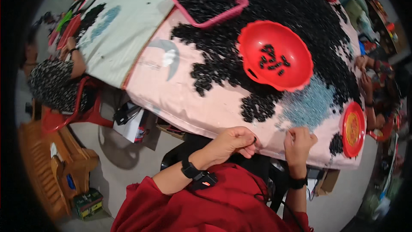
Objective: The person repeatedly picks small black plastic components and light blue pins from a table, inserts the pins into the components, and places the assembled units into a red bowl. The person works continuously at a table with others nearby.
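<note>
My left hand (235, 142) is at the table's near edge, thumb and fingers pinched on a small black piece (254, 140). My right hand (299, 144) is curled closed beside a heap of tiny blue-grey pieces (308, 103); whatever its fingers hold, if anything, is hidden. Beyond the hands lies a small cluster of black pieces (258, 107). A red scalloped bowl (292, 45) stands farther off with several black pieces inside. Exactly what kind of parts these are is too small to tell.
A large spread of black pieces (283, 0) covers the far table. Also on the pink cloth (180, 99) are a pink basket (240, 7) full of black pieces and a red dish (346, 139) at right. Other people (51, 81) sit to both sides. A wooden chair (47, 167) stands lower left.
</note>
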A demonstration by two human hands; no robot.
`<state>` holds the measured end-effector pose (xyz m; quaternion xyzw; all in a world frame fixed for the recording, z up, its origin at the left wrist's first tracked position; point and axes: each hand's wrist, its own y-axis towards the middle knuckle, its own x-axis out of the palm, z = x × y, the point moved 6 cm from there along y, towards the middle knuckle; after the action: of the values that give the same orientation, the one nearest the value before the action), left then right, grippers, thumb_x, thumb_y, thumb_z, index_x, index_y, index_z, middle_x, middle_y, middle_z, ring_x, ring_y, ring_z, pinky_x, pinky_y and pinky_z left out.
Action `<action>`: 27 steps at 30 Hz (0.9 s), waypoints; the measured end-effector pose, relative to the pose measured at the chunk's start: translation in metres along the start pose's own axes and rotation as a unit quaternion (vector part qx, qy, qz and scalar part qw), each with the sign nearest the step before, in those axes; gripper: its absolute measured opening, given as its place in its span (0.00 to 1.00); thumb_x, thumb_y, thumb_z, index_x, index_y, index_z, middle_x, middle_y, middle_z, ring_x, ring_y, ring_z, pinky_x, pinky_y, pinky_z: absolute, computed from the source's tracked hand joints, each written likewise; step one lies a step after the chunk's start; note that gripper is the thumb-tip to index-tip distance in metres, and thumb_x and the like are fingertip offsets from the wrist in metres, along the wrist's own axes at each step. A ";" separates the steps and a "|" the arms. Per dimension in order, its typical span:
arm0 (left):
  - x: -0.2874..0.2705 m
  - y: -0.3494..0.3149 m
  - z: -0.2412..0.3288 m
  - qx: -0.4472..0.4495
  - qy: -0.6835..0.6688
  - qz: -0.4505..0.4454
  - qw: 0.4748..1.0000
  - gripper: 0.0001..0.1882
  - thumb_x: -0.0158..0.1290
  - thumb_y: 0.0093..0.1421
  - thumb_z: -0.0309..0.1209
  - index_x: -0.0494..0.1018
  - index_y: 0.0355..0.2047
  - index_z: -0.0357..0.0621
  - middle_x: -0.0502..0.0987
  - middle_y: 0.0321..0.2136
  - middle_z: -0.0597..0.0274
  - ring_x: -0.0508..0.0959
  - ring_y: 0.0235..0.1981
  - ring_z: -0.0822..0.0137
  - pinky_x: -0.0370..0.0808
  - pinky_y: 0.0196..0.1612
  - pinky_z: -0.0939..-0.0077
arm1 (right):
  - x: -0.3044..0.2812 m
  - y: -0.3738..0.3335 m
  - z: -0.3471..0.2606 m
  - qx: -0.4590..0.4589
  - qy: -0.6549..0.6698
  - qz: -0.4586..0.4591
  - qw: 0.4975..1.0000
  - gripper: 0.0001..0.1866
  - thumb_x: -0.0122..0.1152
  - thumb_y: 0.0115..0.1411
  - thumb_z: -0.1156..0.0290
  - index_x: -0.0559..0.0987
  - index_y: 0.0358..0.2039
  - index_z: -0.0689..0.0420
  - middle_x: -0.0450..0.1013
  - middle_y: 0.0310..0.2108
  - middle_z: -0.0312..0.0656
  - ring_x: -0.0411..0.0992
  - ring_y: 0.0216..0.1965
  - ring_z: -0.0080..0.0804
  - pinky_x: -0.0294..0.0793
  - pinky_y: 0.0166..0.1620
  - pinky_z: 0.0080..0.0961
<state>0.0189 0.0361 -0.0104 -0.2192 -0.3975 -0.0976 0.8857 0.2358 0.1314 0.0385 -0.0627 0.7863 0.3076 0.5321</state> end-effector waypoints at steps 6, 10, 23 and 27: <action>-0.022 -0.002 0.038 0.080 -0.113 0.049 0.989 0.10 0.53 0.74 0.35 0.77 0.46 0.41 0.82 0.40 0.58 0.86 0.40 0.64 0.87 0.41 0.69 | -0.004 -0.003 -0.005 0.013 0.030 -0.022 0.999 0.11 0.67 0.58 0.80 0.79 0.40 0.54 0.74 0.32 0.36 0.72 0.35 0.33 0.59 0.53 0.38; -0.051 -0.014 0.073 0.136 -0.012 0.239 0.961 0.11 0.53 0.73 0.36 0.75 0.44 0.40 0.79 0.33 0.60 0.83 0.33 0.68 0.83 0.36 0.72 | -0.003 -0.001 -0.014 0.011 0.037 -0.012 0.999 0.17 0.63 0.60 0.82 0.80 0.50 0.58 0.75 0.36 0.40 0.72 0.40 0.36 0.59 0.54 0.38; -0.101 -0.030 0.142 0.218 0.581 0.537 0.572 0.13 0.49 0.74 0.36 0.73 0.41 0.37 0.77 0.40 0.39 0.77 0.43 0.33 0.75 0.46 0.43 | 0.016 -0.003 -0.020 -0.051 0.058 0.059 0.995 0.14 0.62 0.58 0.84 0.81 0.45 0.59 0.75 0.35 0.42 0.72 0.40 0.41 0.62 0.51 0.38; -0.107 -0.014 0.143 0.247 0.601 0.501 0.571 0.12 0.48 0.75 0.36 0.72 0.40 0.38 0.76 0.39 0.41 0.78 0.39 0.34 0.75 0.43 0.41 | 0.022 -0.007 -0.019 -0.054 0.054 0.050 0.996 0.14 0.62 0.58 0.84 0.81 0.45 0.59 0.75 0.36 0.43 0.72 0.40 0.43 0.63 0.51 0.40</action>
<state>-0.1519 0.0898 -0.0018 -0.0467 0.3915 0.3548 0.8478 0.2146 0.1208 0.0213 -0.0683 0.7981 0.3722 0.4689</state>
